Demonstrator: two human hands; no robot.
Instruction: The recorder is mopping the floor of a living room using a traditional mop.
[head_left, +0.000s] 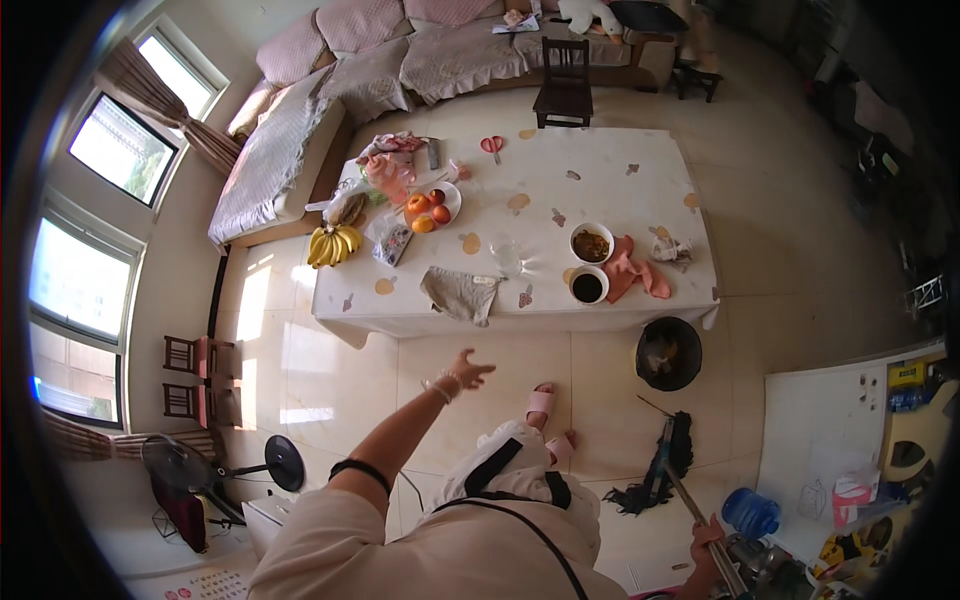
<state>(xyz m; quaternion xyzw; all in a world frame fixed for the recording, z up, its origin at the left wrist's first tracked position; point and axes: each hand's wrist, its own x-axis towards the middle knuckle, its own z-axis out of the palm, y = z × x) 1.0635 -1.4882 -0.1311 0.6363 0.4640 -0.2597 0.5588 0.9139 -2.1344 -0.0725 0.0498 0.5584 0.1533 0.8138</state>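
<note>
My left hand (pixel 468 374) is stretched forward over the tiled floor, short of the table's near edge. Its fingers are apart and hold nothing. At the lower right, my right hand (pixel 706 545) is closed round the pole of a mop (pixel 681 446). The mop's dark strands spread on the floor to the right of my feet, and its pole slants down to the picture's lower edge. A dark round bin (pixel 669 355) with some waste inside stands between the mop and the table.
The cloth-covered table (pixel 600 150) carries bananas (pixel 334 245), a fruit plate (pixel 453 198), two bowls (pixel 591 243), a grey cloth (pixel 460 294) and scissors (pixel 491 145). A blue water bottle (pixel 750 512) lies right of the mop. A fan (pixel 180 463) stands left; a chair (pixel 565 85) is beyond the table.
</note>
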